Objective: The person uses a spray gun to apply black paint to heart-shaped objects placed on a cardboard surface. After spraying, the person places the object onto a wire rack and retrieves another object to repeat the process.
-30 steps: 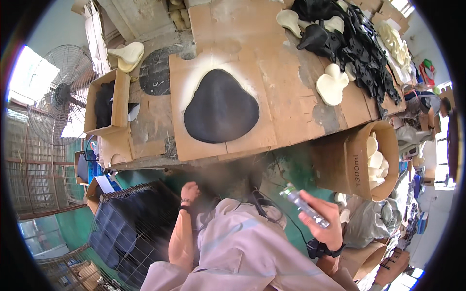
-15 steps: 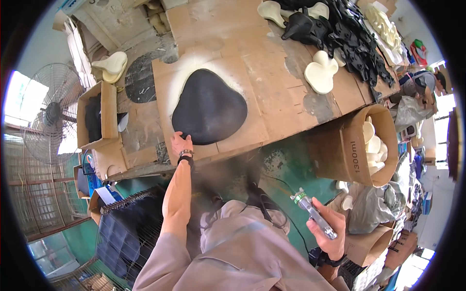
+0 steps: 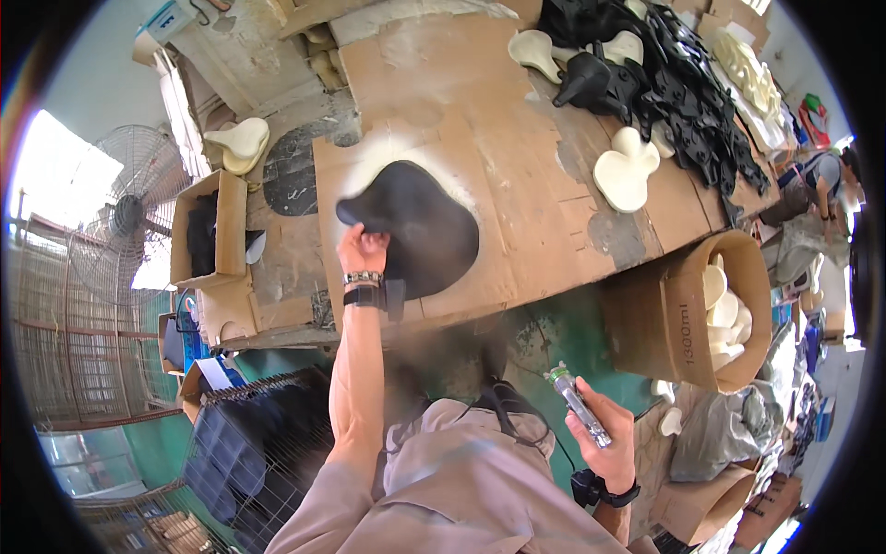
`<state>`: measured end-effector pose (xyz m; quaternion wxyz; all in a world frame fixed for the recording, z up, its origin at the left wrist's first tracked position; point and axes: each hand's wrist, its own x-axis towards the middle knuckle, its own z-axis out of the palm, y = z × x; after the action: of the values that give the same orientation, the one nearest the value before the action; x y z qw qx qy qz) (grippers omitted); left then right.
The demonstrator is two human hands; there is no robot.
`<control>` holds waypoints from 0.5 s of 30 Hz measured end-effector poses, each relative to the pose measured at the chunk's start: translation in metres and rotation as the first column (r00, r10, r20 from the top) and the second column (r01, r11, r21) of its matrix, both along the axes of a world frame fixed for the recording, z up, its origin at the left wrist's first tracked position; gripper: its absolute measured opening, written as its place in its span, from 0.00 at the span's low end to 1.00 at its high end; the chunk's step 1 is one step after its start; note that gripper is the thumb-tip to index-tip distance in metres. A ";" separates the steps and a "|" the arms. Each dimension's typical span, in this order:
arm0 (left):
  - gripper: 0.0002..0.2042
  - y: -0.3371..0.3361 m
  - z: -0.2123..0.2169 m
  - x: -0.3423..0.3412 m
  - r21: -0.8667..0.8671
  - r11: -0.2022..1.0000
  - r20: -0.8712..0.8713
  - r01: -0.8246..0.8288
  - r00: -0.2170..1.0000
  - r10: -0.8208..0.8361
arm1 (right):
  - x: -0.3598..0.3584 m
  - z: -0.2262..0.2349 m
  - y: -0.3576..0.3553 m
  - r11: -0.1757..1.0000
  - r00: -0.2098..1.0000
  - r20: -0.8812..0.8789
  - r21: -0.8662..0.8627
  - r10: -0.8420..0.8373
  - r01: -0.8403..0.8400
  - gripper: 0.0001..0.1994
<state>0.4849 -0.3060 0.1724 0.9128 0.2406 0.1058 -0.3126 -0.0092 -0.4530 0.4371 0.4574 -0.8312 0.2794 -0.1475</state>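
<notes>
Smooth black rounded-triangular piece (image 3: 432, 240): head view; turned since the earlier frame, one lobe now pointing left; left hand (image 3: 362, 247) farther over the bench (image 3: 618, 238).
Left fingers: closed on the lobe's edge, contact partly hidden; apparently held there for control from the rim.
Right hand (image 3: 613, 436): fingers wrapped around a silvery, green-tipped cylindrical tool (image 3: 583, 411), held well apart, seemingly for clearance.
Pale-dusted tan cardboard sheet (image 3: 503, 263): under the piece, presumably shielding the bench.
</notes>
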 end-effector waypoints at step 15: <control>0.20 0.165 0.293 -0.197 -0.410 0.776 0.130 -0.479 0.811 0.570 | 0.045 0.023 0.001 0.869 0.865 -0.090 0.079 0.494 -0.488 0.22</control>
<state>0.2874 -0.1412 0.4652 0.9974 0.0678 -0.0041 -0.0251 0.0362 -0.4521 0.4602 0.4864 -0.8690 0.0868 0.0262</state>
